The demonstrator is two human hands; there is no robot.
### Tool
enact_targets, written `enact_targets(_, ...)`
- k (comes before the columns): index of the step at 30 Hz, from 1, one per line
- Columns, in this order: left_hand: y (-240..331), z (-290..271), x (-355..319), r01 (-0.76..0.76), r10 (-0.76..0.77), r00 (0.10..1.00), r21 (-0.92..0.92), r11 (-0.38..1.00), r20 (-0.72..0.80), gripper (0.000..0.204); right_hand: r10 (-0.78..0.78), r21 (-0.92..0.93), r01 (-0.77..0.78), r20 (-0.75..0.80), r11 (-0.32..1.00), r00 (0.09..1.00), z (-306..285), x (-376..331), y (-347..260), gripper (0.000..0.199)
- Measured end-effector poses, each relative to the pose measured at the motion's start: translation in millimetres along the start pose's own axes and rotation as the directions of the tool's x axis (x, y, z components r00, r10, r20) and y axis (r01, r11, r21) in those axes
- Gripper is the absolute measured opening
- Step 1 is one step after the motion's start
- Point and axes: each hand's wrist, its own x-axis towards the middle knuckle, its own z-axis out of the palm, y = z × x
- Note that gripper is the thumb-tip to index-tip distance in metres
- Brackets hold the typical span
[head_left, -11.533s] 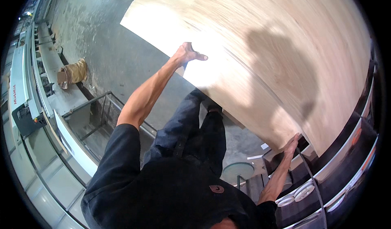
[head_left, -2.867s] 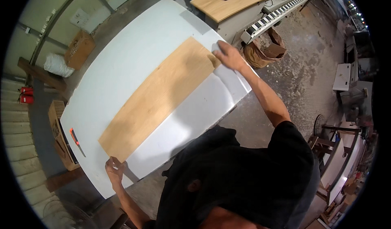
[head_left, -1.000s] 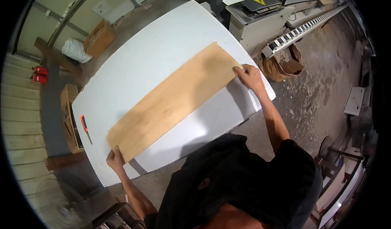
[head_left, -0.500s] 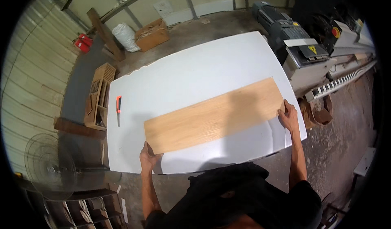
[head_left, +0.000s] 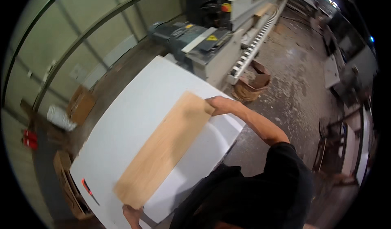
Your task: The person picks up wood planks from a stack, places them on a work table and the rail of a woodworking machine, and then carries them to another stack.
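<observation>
A long light-wood board (head_left: 163, 145) with rounded corners lies over the white tabletop (head_left: 140, 94), slanting from near left to far right. At its near left end my left hand (head_left: 132, 215) is closed on the edge. My right hand (head_left: 220, 105) grips the far right corner, fingers partly hidden by the board. I cannot tell whether the board rests on the tabletop or is slightly lifted. An orange-and-black utility knife (head_left: 87, 188) with its blade out lies on the tabletop to the left of the board, apart from both hands.
Beyond the table stands a grey machine (head_left: 203, 46) with a long toothed rail (head_left: 256, 41) running away to the right. A brown sack (head_left: 252, 82) sits under the rail. Scraps litter the floor (head_left: 285, 86). At left are a cardboard box (head_left: 80, 105) and a white sack (head_left: 61, 118).
My view has swung to the right, so the table and board appear turned and shifted left. Both hands keep hold of the board's ends. The knife still lies on the tabletop.
</observation>
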Motion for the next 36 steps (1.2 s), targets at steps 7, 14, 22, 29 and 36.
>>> enact_targets(7,-37,23,7,0.165,-0.185,0.980,-0.226,0.960,-0.069,0.045,0.124,-0.106,-0.114,0.097,0.988,0.988,-5,8,12,0.048)
enact_targets(14,-6,10,9,0.368,-0.357,0.930,-0.245,0.897,0.091,0.045,0.063,-0.054,-0.060,0.055,0.997,0.996,-12,8,7,0.050)
enact_targets(22,4,2,7,0.442,-0.442,0.897,-0.075,0.894,0.019,0.054,0.042,-0.064,-0.042,0.000,0.997,0.999,-19,4,-2,0.055)
enact_targets(29,-15,17,0,0.302,-0.302,0.953,-0.217,0.928,0.035,0.059,-0.032,-0.065,0.030,-0.035,0.997,0.999,1,11,11,0.051)
enact_targets(36,0,5,5,0.453,-0.448,0.891,-0.216,0.865,0.075,0.060,0.038,-0.013,-0.038,0.007,0.999,0.999,1,0,11,0.048)
